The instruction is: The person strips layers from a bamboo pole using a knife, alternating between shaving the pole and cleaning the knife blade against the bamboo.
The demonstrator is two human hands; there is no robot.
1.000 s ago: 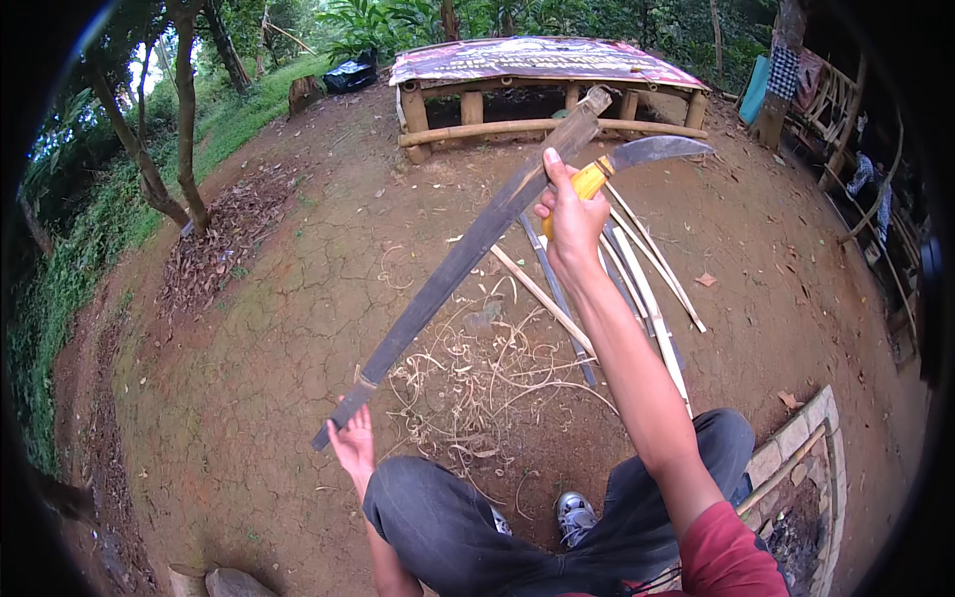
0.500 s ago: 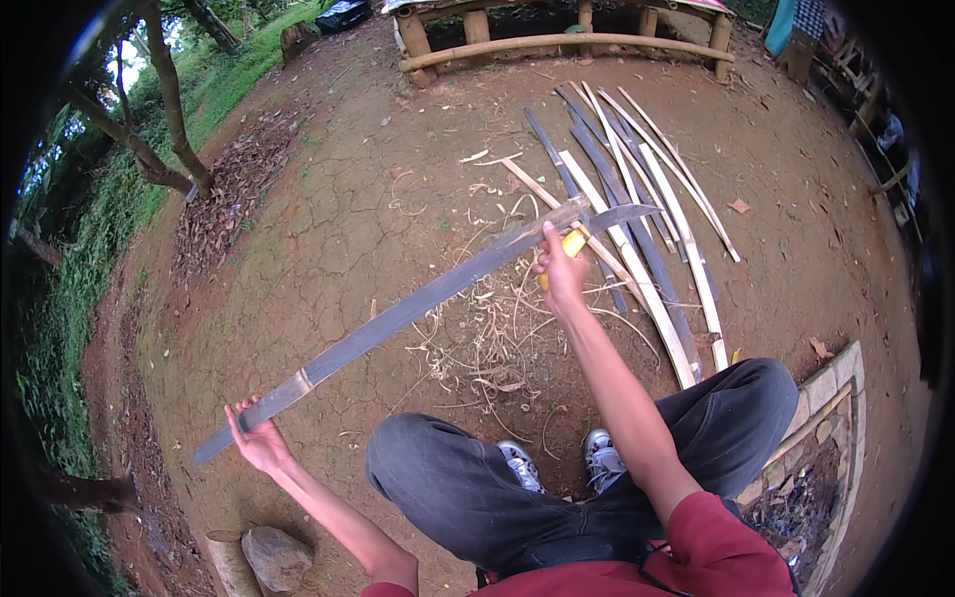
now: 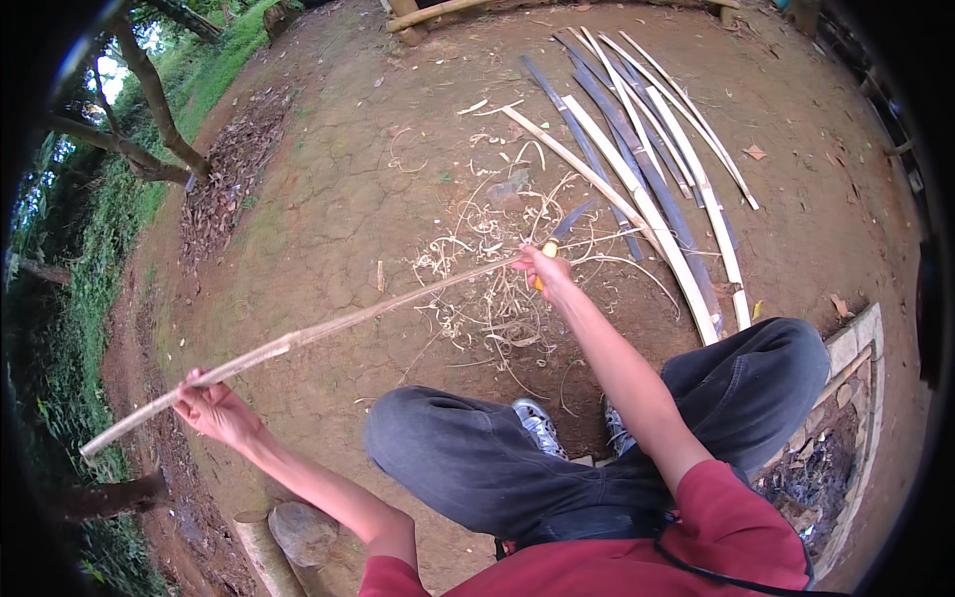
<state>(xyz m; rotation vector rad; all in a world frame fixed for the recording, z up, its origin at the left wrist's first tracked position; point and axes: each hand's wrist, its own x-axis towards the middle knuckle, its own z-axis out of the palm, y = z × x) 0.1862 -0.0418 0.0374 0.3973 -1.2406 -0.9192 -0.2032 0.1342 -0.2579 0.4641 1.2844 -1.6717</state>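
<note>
A long bamboo strip (image 3: 336, 324) slants across in front of me, its narrow edge turned up. Near its lower left end my left hand (image 3: 221, 410) grips it between thumb and fingers. My right hand (image 3: 543, 269) is closed around the yellow handle of a knife (image 3: 572, 218) and also pinches the strip's far right end. The dark blade points up and to the right, away from the strip. Below the right hand, thin curled bamboo shavings (image 3: 494, 320) lie scattered on the soil.
Several split bamboo strips (image 3: 637, 214), some pale and some dark, lie on the ground at the right. A stone (image 3: 303, 533) and a cut log (image 3: 267, 557) sit at lower left. A bordered pit (image 3: 865, 368) is at right, and a low bamboo bench (image 3: 443, 17) stands ahead.
The bamboo strip has been rolled from its broad dark face onto its edge. Its left end moved further left, and my right hand came slightly down with the knife.
</note>
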